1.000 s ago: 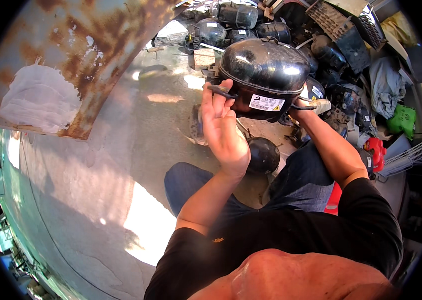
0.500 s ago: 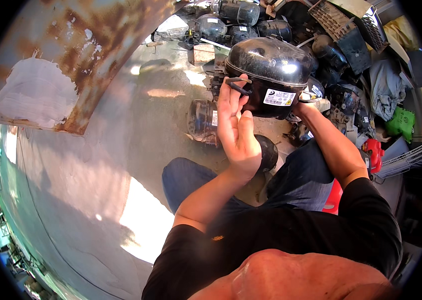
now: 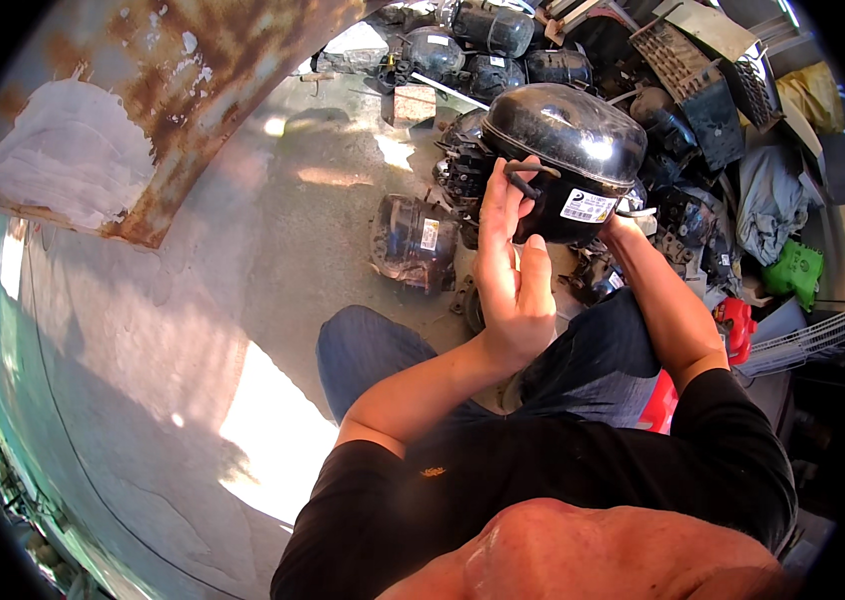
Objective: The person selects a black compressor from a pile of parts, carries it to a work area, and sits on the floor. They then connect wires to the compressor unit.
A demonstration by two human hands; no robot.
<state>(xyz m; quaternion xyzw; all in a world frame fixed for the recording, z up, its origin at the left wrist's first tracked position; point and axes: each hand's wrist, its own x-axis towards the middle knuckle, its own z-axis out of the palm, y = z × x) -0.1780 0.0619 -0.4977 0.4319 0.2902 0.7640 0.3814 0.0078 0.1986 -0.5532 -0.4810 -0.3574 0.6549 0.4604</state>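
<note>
A black, domed refrigerator compressor [image 3: 568,130], with a white label and short pipe stubs on its side, is held up off the floor in front of me. My left hand [image 3: 515,270] supports its left side, the fingers stretched up behind the dark pipe stubs and the thumb apart beneath them. At its lower right edge is my right hand [image 3: 625,232], whose fingers are mostly hidden behind the casing. Below and left, another black compressor [image 3: 413,243] lies on the floor, near my knee.
Several more compressors [image 3: 493,28] crowd the floor at the back. To the right are a green bag [image 3: 795,272], grey cloth [image 3: 773,205], a red container [image 3: 735,328] and a white wire rack [image 3: 803,345]. A rusty metal sheet [image 3: 173,110] overhangs the upper left.
The held compressor and both my hands sit slightly farther right and lower in the picture. The view has shifted a little. My hold looks the same.
</note>
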